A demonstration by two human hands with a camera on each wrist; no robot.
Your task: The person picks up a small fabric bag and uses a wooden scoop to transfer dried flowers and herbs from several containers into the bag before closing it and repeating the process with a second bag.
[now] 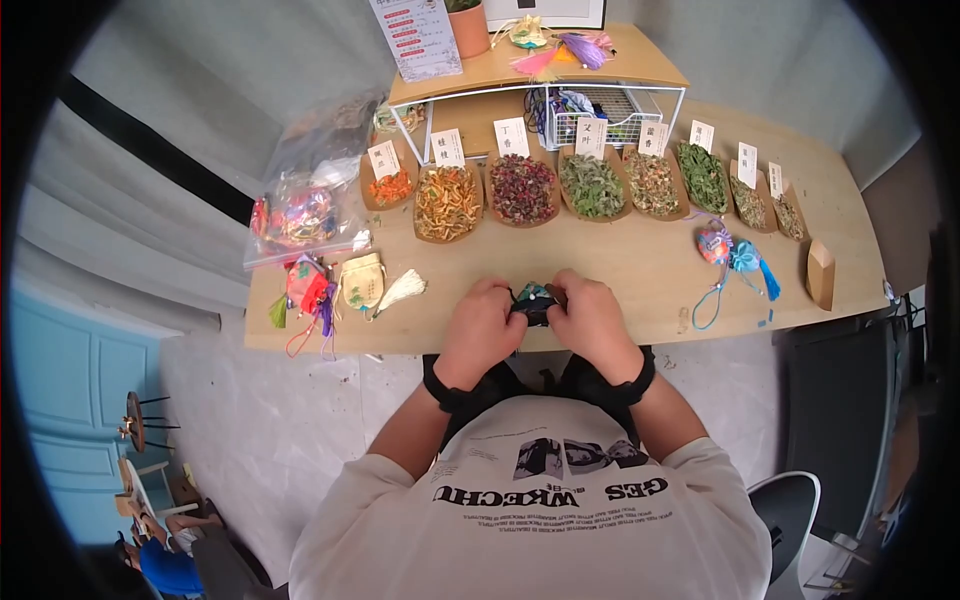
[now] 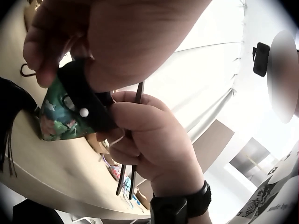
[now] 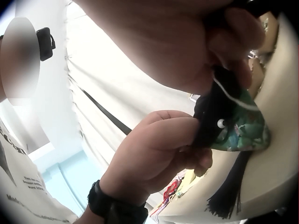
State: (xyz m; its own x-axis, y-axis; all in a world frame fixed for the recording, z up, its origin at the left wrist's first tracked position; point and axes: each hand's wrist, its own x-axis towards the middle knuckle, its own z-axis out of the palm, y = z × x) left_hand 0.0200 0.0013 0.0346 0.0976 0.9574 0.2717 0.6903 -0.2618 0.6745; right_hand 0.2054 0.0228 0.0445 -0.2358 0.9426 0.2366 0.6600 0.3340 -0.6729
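**Both hands on dark sachet at table's near edge**

White T-shirt (image 1: 540, 500) with black print fills the bottom of the head view, nearest the lens. Beyond it, both forearms meet at the near edge of the wooden table (image 1: 640, 265).

Left hand (image 1: 483, 330): fingers curled, pinching the black top of a small sachet (image 1: 535, 300). Right hand (image 1: 592, 322): fingers curled likewise, gripping the same sachet from the opposite side and also holding its dark cords (image 2: 135, 140), seen in the left wrist view. Hands almost touch, sachet between them.

Sachet: green floral fabric body, black top, a small white bead (image 2: 84, 112) on the black part. A black tassel (image 3: 229, 186) hangs from it over the table edge. Bottom of the sachet lies close to the tabletop; contact cannot be confirmed.

Relative to the sachet: row of trays with dried herbs (image 1: 590, 185) beyond it, each with a label card; a cream pouch (image 1: 362, 282) and red sachets (image 1: 306, 288) to its left; a blue tasselled sachet (image 1: 745, 260) to its right.
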